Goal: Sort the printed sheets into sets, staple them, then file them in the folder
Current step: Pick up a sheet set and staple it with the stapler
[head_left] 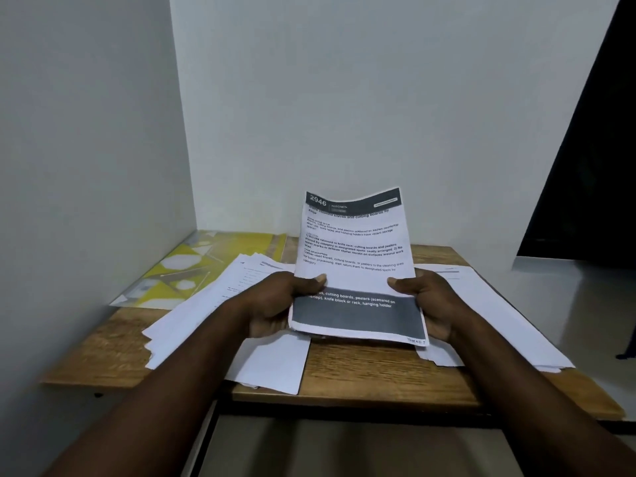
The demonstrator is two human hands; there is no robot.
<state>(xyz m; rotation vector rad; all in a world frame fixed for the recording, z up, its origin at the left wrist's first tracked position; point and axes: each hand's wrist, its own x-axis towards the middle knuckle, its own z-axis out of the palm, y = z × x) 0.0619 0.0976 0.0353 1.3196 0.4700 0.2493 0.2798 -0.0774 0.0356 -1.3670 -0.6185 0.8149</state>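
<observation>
I hold a printed sheet [354,256] upright above the wooden table [361,370]; it has a dark header numbered 2946 and a dark band near its bottom. My left hand [278,304] grips its left edge, thumb on the front. My right hand [426,301] grips its right edge the same way. A fanned pile of white sheets [213,308] lies on the table to the left, partly under my left forearm. Another pile of sheets [492,311] lies to the right. A yellow patterned folder [192,270] lies flat at the back left corner. No stapler is in view.
White walls close off the table's left side and back. The table's front edge [344,402] is near my forearms. At right the floor [568,287] and a dark doorway [592,166] show beyond the table's edge.
</observation>
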